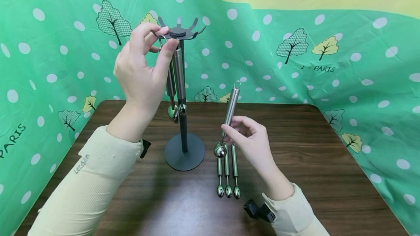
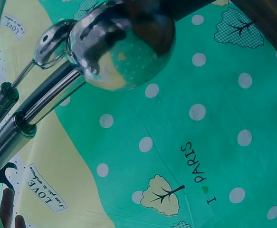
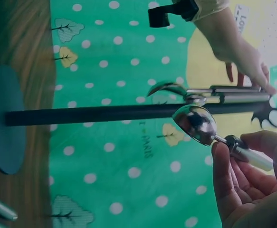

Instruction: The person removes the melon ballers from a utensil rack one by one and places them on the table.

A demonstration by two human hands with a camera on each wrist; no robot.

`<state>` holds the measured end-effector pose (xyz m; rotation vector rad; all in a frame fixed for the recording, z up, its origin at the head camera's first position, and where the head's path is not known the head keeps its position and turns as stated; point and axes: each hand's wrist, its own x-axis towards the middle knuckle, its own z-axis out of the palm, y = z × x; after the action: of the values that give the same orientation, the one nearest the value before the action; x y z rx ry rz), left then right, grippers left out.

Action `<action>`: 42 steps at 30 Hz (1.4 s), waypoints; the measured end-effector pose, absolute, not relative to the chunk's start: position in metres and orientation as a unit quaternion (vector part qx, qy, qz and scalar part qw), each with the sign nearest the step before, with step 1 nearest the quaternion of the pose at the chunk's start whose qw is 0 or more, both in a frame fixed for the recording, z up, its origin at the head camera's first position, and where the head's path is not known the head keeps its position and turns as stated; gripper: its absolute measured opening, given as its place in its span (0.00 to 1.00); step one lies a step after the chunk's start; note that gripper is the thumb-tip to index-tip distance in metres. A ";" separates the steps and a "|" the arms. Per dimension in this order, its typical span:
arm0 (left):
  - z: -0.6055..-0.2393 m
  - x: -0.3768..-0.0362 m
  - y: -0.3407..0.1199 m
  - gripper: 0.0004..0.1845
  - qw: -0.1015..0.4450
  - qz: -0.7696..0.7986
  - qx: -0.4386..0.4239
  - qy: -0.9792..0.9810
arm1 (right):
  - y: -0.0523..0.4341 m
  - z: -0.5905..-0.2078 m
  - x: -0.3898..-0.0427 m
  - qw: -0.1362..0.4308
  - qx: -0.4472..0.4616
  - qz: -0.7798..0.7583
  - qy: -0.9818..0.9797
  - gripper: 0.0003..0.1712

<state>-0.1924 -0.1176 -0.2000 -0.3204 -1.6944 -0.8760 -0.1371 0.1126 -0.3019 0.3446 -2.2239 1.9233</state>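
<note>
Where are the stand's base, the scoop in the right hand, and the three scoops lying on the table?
stand base [image 1: 185,152], head view, flat round disc.
held scoop [image 1: 230,107], head view, mid handle.
lying scoops [image 1: 227,172], head view, middle one's handle.

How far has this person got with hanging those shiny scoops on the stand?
About one scoop already hangs from the stand. The left hand pinches the ring of a second scoop at a top hook, apparently just being hung. The right hand holds a third scoop upright, ready. Three more scoops lie side by side on the table, untouched, so roughly half remains.
</note>
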 end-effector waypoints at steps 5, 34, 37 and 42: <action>-0.200 -0.192 -0.116 0.17 0.573 -0.363 -0.129 -0.723 | 0.124 -0.320 -0.135 0.091 0.089 0.660 -0.740 0.09; -0.193 -0.194 -0.116 0.08 0.580 -0.431 -0.128 -0.679 | 0.166 -0.383 -0.121 0.042 0.016 0.671 -0.740 0.14; -0.190 -0.195 -0.118 0.09 0.573 -0.450 -0.128 -0.673 | 0.170 -0.387 -0.121 0.037 0.013 0.663 -0.748 0.14; -0.186 -0.194 -0.121 0.11 0.531 -0.475 -0.147 -0.687 | 0.177 -0.394 -0.118 0.017 -0.002 0.653 -0.757 0.16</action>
<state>-0.1941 -0.1206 -0.1861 -0.3513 -1.6387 -1.1331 -0.1179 0.1767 -0.3944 -0.0054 -2.3526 2.0312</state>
